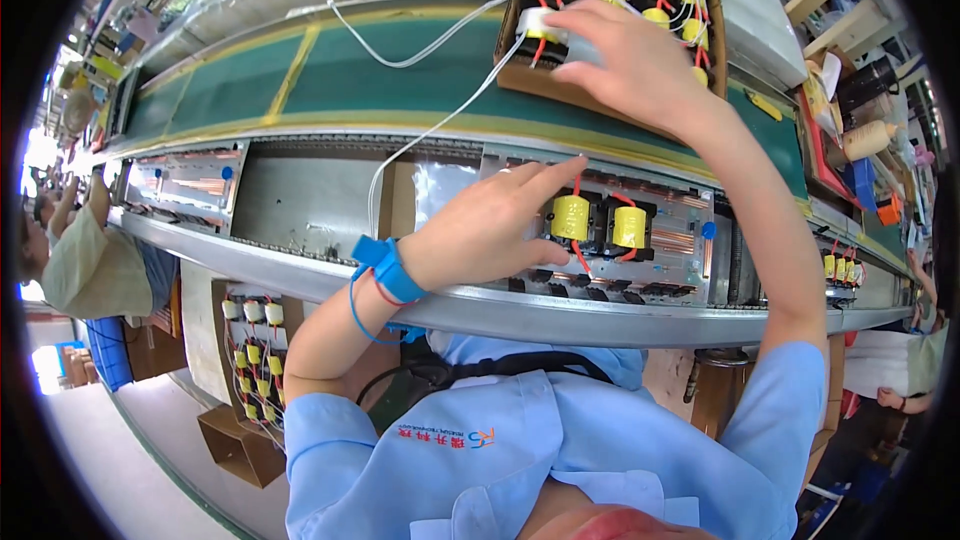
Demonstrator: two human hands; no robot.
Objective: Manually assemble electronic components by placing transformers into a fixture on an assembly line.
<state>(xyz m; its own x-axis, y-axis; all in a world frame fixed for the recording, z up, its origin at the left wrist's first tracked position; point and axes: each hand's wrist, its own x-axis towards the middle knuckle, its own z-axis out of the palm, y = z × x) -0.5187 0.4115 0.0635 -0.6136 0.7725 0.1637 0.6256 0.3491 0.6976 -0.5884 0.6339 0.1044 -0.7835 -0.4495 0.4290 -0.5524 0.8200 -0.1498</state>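
Observation:
My left hand (pixel 490 225), with a blue wrist strap (pixel 390 268), is at a circuit board (pixel 675 270) on the rail line. Its thumb and forefinger lie around a yellow transformer (pixel 571 218) with red leads; the palm hides the board's left part. A second yellow transformer (pixel 629 227) sits just to the right. Farther off, my right hand (pixel 630 60) reaches over a cardboard box (pixel 560 90) of transformers. Its fingers are spread beside a white-taped transformer (pixel 540 24), with no clear grip on it. White wires (pixel 440 125) trail from the box toward my left wrist.
Beyond the rail runs a green conveyor belt (pixel 230 70). Another board (pixel 180 185) lies on the line to the left. A metal rail (pixel 480 310) edges the near side. Another transformer box (pixel 255 360) stands lower left. People work at both sides.

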